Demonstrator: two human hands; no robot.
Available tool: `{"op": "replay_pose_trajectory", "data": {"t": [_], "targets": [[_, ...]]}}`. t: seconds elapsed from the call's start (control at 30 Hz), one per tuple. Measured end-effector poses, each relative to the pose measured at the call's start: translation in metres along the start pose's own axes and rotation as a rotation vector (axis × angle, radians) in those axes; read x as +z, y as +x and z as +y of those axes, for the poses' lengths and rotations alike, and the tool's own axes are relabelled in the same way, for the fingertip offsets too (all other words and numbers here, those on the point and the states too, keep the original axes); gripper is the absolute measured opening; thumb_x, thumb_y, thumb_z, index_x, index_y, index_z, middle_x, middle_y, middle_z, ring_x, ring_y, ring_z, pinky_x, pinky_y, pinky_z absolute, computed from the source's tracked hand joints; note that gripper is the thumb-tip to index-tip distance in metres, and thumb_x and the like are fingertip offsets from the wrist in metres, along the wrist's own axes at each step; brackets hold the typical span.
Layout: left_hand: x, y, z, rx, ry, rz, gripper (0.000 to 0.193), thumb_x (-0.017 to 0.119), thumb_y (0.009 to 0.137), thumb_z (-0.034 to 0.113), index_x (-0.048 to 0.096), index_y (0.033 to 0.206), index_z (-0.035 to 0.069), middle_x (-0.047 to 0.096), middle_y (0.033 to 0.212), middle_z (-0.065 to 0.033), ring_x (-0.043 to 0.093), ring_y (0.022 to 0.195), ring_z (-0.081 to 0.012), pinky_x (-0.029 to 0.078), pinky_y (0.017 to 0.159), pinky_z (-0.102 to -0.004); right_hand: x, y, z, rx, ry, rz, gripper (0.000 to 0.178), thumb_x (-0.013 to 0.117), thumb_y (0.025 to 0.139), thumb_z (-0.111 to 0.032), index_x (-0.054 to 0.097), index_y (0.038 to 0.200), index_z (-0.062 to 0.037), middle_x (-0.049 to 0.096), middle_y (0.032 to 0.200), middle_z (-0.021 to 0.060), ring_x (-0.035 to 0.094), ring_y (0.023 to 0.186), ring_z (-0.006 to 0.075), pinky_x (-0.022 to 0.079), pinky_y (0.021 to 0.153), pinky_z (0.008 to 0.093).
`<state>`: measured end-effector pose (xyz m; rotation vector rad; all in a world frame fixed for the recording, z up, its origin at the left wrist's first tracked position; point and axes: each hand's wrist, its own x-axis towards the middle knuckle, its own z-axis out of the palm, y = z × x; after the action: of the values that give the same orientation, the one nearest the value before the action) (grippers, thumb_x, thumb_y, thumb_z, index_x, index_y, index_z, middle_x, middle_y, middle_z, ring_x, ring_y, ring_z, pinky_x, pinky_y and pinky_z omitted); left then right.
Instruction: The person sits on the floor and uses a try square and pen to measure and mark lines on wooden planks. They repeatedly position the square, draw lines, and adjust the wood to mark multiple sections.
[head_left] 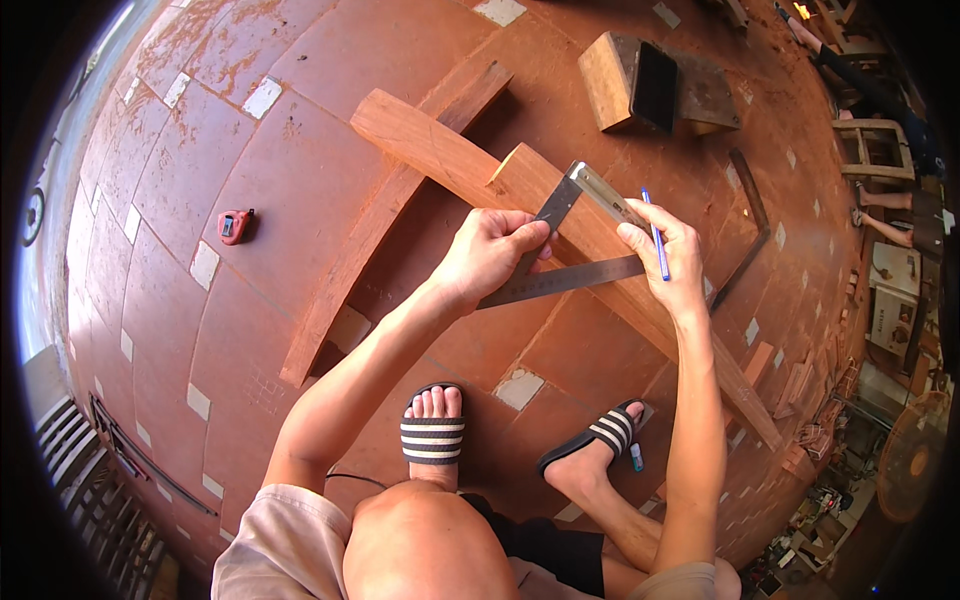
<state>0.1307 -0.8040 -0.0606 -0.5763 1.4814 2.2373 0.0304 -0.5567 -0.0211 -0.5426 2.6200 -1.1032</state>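
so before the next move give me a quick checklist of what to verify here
1. Left hand gripping the dark blade: ok.
2. Right hand gripping the silver arm: ok.
3. Blue pen within reach: ok, in the right hand.
4. Upper beam lying across the lower beam: ok.
5. Dark blade flat against the wood: cannot tell from this angle.
6. Red tape measure in hand: not ok, it's on the floor to the left.

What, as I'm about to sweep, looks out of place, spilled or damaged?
Nothing looks broken. A small green bottle sits on the floor beside the right sandal, where it might get kicked. Reddish-brown smears, perhaps dust, dirty the floor at upper left, and the red tape measure lies apart from the wood.
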Motion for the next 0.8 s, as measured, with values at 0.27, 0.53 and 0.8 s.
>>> {"op": "replay_pose_trajectory", "data": {"t": [0.27,0.53,0.8], "targets": [[-0.001,0.0,0.002,-0.021,0.022,-0.004,0.027,0.067,0.106,0.027,0.074,0.094,0.003,0.067,0.08,0.0014,0.061,0.071,-0.0068,0.053,0.066,-0.0269,-0.003,0.0,-0.004,-0.006,-0.045,-0.032,0.04,0.082,0.093,-0.02,0.074,0.124,0.0026,0.08,0.108,0.0197,0.077,0.1,0.0231,0.058,0.088,0.0341],[-0.002,0.0,0.002,-0.03,0.012,-0.034,0.025,0.066,0.106,0.025,0.076,0.103,0.002,0.068,0.082,0.0018,0.061,0.072,-0.007,0.053,0.066,-0.0267,-0.012,0.036,-0.04,-0.084,0.246,-0.081,0.036,0.072,0.101,-0.025,0.074,0.125,0.0018,0.079,0.102,0.0115,0.072,0.091,0.0157,0.056,0.082,0.0304],[-0.002,0.002,0.001,-0.03,0.01,-0.045,0.025,0.065,0.107,0.024,0.076,0.104,0.002,0.068,0.083,0.0014,0.061,0.073,-0.0072,0.052,0.067,-0.0271,0.024,0.081,-0.076,-0.108,0.075,-0.415,0.026,0.08,0.09,-0.027,0.078,0.094,-0.001,0.075,0.081,0.0088,0.07,0.079,0.0183,0.054,0.075,0.0347]]}}
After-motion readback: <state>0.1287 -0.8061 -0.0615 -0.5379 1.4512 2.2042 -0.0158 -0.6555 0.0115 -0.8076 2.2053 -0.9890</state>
